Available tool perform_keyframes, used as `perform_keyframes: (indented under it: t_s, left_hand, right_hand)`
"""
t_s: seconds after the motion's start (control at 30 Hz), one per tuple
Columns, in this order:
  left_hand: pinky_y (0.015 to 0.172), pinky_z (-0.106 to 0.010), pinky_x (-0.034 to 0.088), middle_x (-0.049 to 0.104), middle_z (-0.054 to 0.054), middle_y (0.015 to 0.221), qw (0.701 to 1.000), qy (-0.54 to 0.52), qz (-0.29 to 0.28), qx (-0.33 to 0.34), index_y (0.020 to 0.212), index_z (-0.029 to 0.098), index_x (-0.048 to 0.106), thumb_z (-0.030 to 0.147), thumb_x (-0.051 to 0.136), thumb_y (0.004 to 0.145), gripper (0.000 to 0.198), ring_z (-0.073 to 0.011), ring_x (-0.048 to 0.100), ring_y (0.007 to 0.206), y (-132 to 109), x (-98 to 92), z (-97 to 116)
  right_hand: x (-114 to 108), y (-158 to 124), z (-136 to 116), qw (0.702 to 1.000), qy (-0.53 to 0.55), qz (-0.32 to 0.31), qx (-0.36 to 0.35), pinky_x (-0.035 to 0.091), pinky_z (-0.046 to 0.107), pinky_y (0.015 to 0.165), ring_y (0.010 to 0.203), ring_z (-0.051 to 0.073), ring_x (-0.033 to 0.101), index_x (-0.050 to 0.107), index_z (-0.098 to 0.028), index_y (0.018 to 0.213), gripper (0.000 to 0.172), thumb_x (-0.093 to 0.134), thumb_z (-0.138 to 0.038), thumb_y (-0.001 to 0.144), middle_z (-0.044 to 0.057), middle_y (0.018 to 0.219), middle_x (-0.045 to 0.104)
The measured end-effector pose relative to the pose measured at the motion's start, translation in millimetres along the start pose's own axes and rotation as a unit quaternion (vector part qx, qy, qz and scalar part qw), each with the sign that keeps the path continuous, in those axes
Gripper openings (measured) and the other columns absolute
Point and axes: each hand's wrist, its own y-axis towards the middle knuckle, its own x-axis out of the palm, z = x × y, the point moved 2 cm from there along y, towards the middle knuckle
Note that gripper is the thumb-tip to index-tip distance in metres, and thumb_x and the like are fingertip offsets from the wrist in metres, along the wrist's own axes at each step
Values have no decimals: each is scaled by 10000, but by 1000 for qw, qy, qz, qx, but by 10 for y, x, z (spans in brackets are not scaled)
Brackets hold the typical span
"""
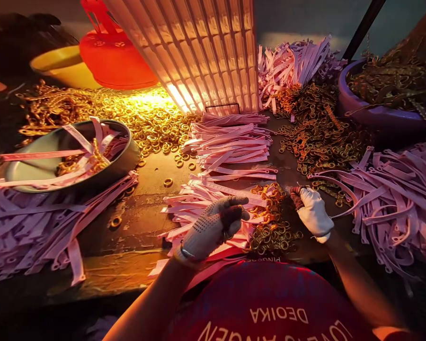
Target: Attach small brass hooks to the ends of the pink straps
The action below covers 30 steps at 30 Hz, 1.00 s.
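- Pink straps lie stacked in the centre of the frame: flat, narrow and slightly glossy, with small holes visible at some of the ends.
- The upper straps lie nearly level, their long axis running from left to right across the picture, their tips uneven on both sides.
- Nearer the wearer, a looser spread of straps fans out below the stack; some slope down toward the right, while the lowest rise toward the right.
- Gold clasps are bunched at the right-hand ends of this lower spread, just right of centre; smaller gold pieces are heaped directly below them.
- The left hand, in a pale glove with dark grip dots, is over the lower straps at centre. Its index finger points right and the other fingers are half curled; I cannot tell whether it grips anything.
- The right hand, in a white glove with dark reddish fingertips, is right of centre beside the clasps, fingers bent inward and close together. What it may hold is too small to make out.
- A heap of pink straps fills the right side, pointing mixed ways.
- Gold rings glow brightly on the table at upper left.
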Motion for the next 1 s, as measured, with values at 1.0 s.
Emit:
perform_keyframes:
  t_s: [1.0]
  left_hand:
    - [395,-183,255,396,82,556,993,107,-18,40,1232,203,578,403,593,924,368,-72,318,428,116,397,15]
  right_hand:
    - [-195,-113,-1066,987,104,-58,-108,380,298,621,677,205,615,583,-175,871,128,547,-297,886,81,774,685]
